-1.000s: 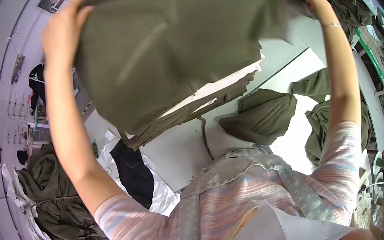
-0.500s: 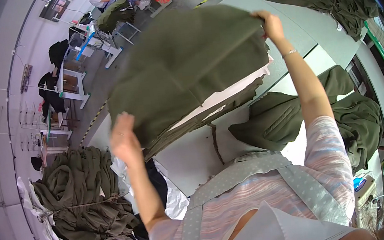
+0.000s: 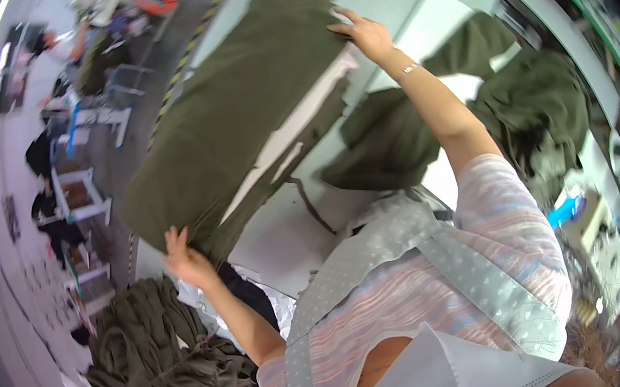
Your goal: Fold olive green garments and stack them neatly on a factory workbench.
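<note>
A large olive-green fabric panel (image 3: 235,101) lies spread on the pale table, above a pinkish-white strip (image 3: 279,139) and another olive layer (image 3: 317,126). Along the panel's near left end, my left hand (image 3: 187,263) has its fingers spread at the cloth edge. My right hand (image 3: 366,36) is at the panel's right corner, its thumb and fingers apart and touching or just beside the edge. Neither hand visibly grips cloth. A narrow dark strip (image 3: 313,207) lies on the table between the panel and my apron.
More olive cloth (image 3: 389,140) lies right of the panel, with a heap (image 3: 538,109) beyond it. A tied olive bundle (image 3: 164,361) sits at lower left beside white plastic (image 3: 282,307). Sewing tables (image 3: 82,188) and another person (image 3: 63,46) are at far left.
The olive panel, raised and billowing before, has come down flatter on the table. My right hand has loosened from its corner; the left has opened its fingers. The view has turned.
</note>
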Demonstrator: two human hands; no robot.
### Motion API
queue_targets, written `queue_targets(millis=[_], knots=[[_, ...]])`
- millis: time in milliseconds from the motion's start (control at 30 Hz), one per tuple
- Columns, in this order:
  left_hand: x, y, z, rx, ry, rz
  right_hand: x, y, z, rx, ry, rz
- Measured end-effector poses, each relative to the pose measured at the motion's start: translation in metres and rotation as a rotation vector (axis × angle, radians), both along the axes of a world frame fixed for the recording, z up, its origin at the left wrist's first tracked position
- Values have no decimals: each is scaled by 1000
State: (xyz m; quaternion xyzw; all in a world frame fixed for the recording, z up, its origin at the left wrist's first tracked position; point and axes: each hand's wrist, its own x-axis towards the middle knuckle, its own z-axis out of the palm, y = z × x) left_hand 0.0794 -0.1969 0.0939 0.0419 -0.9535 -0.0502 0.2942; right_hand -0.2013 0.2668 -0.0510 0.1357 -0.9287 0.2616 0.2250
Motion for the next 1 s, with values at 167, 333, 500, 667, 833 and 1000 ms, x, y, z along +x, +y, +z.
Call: queue_targets(millis=[167, 333, 500, 667, 833, 1000], knots=[[-9, 53, 25, -260, -18, -14, 75, 54, 1, -224, -166, -295], [-72, 214, -19, 18, -248, -675, 187, 103, -78, -310, -372, -639], [-160, 339, -142, 353, -765, -1002, 262, 31, -93, -505, -468, -314], [-173, 419, -195, 780, -1323, -937, 288, 20, -38, -691, -364, -300], [-159, 462, -148, 1179, -1381, -928, 294, 50, -30, -459, -275, -14], [-142, 408, -18, 1239, -1166, -964, 299, 120, -33, -1441, -123, -538]])
